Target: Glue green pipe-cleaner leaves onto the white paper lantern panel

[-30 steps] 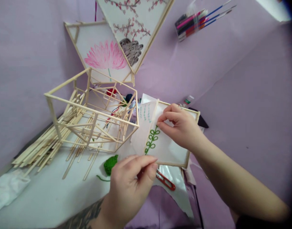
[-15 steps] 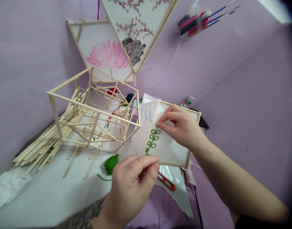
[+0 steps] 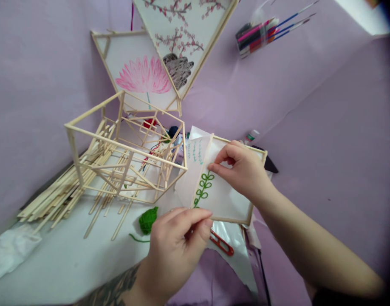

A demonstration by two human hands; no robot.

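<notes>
A white panel in a thin wooden frame (image 3: 233, 207) lies on the table, with a green yarn vine (image 3: 204, 186) of looped leaves along its left side. Pinched fingers of my right hand (image 3: 241, 168) rest on the panel at the vine's upper end, on the green yarn. My left hand (image 3: 179, 242) is closed in front of the panel's lower edge, thumb against forefinger; anything between them is too small to make out. It covers the vine's lower end. A ball of green yarn (image 3: 148, 220) with a loose tail sits left of it.
An open wooden stick frame (image 3: 126, 146) stands at the left over loose wooden strips (image 3: 59, 191). A sheet with teal sprigs (image 3: 190, 170) lies beside the panel. A red-handled cutter (image 3: 222, 243) lies near my left hand. Painted panels (image 3: 144, 76) lean behind; brushes (image 3: 265, 34) hang on the wall.
Both hands keep their pinched poses at the same spots on the panel. Only the whole view has shifted very slightly.
</notes>
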